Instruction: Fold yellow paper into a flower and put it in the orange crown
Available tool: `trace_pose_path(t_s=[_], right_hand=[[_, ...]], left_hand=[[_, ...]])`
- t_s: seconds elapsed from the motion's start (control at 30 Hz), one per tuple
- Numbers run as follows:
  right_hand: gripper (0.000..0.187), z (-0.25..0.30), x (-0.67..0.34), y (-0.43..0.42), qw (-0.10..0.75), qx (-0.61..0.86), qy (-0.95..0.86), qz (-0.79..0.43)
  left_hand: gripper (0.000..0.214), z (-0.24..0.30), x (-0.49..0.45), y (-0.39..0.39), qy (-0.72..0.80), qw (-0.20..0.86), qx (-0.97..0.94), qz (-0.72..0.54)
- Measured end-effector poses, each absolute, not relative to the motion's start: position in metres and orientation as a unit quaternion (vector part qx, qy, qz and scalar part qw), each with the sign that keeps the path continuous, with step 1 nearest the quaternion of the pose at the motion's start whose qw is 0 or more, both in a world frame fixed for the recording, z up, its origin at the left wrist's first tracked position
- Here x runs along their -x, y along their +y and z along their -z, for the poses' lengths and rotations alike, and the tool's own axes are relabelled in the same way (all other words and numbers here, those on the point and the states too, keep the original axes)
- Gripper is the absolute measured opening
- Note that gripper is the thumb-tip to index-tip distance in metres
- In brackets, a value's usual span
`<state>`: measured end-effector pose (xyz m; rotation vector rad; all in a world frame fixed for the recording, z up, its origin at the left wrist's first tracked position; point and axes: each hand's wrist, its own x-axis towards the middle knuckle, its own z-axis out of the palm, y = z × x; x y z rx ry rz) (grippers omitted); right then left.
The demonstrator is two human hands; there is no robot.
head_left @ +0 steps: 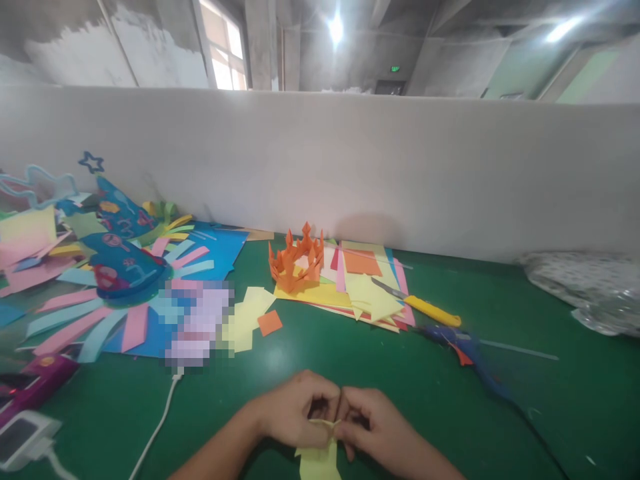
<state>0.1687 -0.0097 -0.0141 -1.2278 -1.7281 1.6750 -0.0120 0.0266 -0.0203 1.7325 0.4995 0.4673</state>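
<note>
Both my hands meet low in the view, over the near part of the green table. A piece of pale yellow paper (320,461) hangs between them, with creased edges at its top. My left hand (303,410) is closed, its thumb and fingers pinching the paper from the left. From the right, my right hand (367,423) pinches the paper's upper edge between thumb and finger. Ahead of the hands lies a small orange paper square (270,323). Farther off, an orange folded paper crown (296,267) stands on a stack of coloured paper.
A yellow-handled knife (433,311) rests on the yellow sheets (373,297) at right, near a blue glue gun (463,343) with a dark cord. Blue paper cone hats (125,263) with strip brims stand left. A white cable (157,423) crosses the green table (400,373). A white partition (320,160) rises behind.
</note>
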Motion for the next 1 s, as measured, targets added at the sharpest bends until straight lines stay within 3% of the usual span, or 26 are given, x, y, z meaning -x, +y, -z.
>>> trace_pose_path(t_s=[0.33, 0.53, 0.67, 1.0], right_hand=[[0.019, 0.012, -0.171, -0.009, 0.233, 0.430, -0.621, -0.613], [0.022, 0.011, -0.171, -0.007, 0.292, 0.488, -0.602, -0.561], [0.023, 0.015, -0.173, -0.003, 0.325, 0.503, -0.580, -0.553], [0.018, 0.003, -0.178, 0.008, 0.295, 0.503, -0.625, -0.518]], left_hand=[[0.015, 0.011, 0.014, 0.027, 0.276, 0.598, -0.726, -0.197], [0.006, 0.010, 0.016, 0.032, 0.350, 0.587, -0.697, -0.217], [0.012, 0.015, 0.017, 0.034, 0.370, 0.599, -0.674, -0.226], [0.020, 0.007, 0.014, 0.033, 0.426, 0.595, -0.637, -0.241]])
